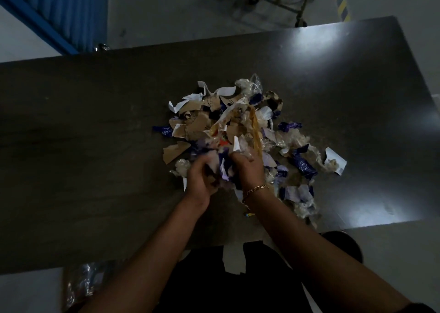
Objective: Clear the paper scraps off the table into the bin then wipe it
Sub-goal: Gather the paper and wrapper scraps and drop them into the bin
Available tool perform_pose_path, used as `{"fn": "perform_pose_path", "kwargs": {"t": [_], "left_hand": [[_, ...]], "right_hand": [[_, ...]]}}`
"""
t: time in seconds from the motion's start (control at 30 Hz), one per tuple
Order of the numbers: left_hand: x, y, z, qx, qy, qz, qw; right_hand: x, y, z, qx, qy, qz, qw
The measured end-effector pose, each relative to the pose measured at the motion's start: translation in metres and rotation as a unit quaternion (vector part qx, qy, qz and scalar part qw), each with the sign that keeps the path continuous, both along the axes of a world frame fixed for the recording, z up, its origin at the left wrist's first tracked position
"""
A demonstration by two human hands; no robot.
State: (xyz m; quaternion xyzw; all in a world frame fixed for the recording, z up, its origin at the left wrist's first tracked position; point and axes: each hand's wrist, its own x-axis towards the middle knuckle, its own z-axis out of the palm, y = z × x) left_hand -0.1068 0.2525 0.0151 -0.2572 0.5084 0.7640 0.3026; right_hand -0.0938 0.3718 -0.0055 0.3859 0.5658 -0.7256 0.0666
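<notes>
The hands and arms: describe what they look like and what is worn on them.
Both forearms are bare as far as the frame shows, with no sleeves, gloves or watch in view. The left hand wears nothing visible. The right hand has a gold-coloured chain bracelet at the wrist. The dim light hides finer detail such as rings or nails.
</notes>
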Motion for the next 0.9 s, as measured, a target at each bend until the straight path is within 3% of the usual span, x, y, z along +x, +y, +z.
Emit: {"fn": "perform_pose_path", "kwargs": {"t": [0.1, 0.33, 0.5, 0.63, 0.7, 0.83, 0.9], "left_hand": [[-0.010, 0.005, 0.002, 0.008, -0.058, 0.103, 0.993], [0.008, 0.010, -0.003, -0.160, -0.048, 0.048, 0.985], [0.018, -0.016, -0.004, -0.129, -0.077, 0.141, 0.978], [0.000, -0.047, -0.011, -0.116, -0.099, 0.214, 0.965], [-0.007, -0.061, -0.027, -0.128, -0.109, 0.221, 0.961], [-0.021, -0.068, -0.018, -0.058, -0.125, 0.189, 0.972], [-0.023, -0.073, -0.017, -0.032, -0.117, 0.191, 0.974]], "right_hand": [[0.006, -0.010, 0.003, 0.027, 0.047, 0.082, 0.995], [0.011, -0.022, 0.008, 0.035, 0.045, 0.105, 0.993], [0.019, -0.059, -0.002, 0.000, 0.006, 0.133, 0.991], [-0.004, -0.089, -0.014, 0.064, 0.000, 0.246, 0.967], [-0.020, -0.099, -0.016, 0.064, -0.016, 0.276, 0.959], [-0.038, -0.105, -0.040, -0.004, -0.088, 0.268, 0.959], [-0.037, -0.107, -0.030, -0.019, -0.084, 0.243, 0.966]]}}
